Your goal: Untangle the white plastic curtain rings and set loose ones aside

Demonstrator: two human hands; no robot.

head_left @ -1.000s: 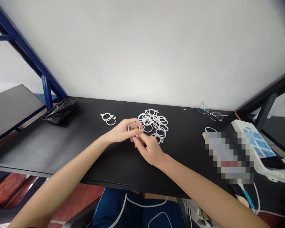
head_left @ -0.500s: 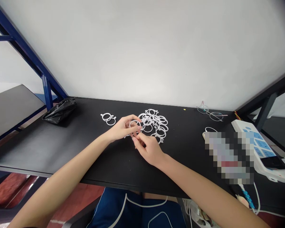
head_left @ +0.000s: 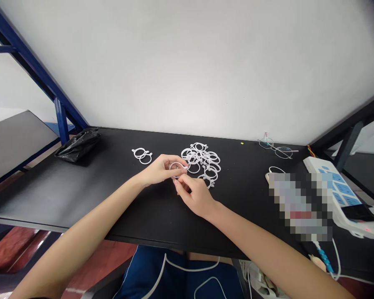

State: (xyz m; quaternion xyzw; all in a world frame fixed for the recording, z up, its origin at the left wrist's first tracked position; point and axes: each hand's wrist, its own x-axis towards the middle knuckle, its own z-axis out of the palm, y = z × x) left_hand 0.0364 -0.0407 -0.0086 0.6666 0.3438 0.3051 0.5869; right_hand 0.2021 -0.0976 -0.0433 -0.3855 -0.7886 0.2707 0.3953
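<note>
White and thin, a curtain ring (head_left: 176,162) sits in the person's left hand (head_left: 160,169), just to the near left of the heap of curtain rings (head_left: 202,157). The left thumb and curled fingers are nearly closed, pinching the ring's right edge. The right hand (head_left: 195,195), on the heap's near side, has thumb and forefinger drawn almost together by the ring's lower edge; whether they grip it cannot be told. Two overlapping curtain rings (head_left: 146,153) lie left of the heap on the black desk (head_left: 81,187), with a crumpled plastic bag (head_left: 77,146) farther left. Well right of the heap are wire-framed eyeglasses (head_left: 276,148) and a white power strip (head_left: 339,190).
</note>
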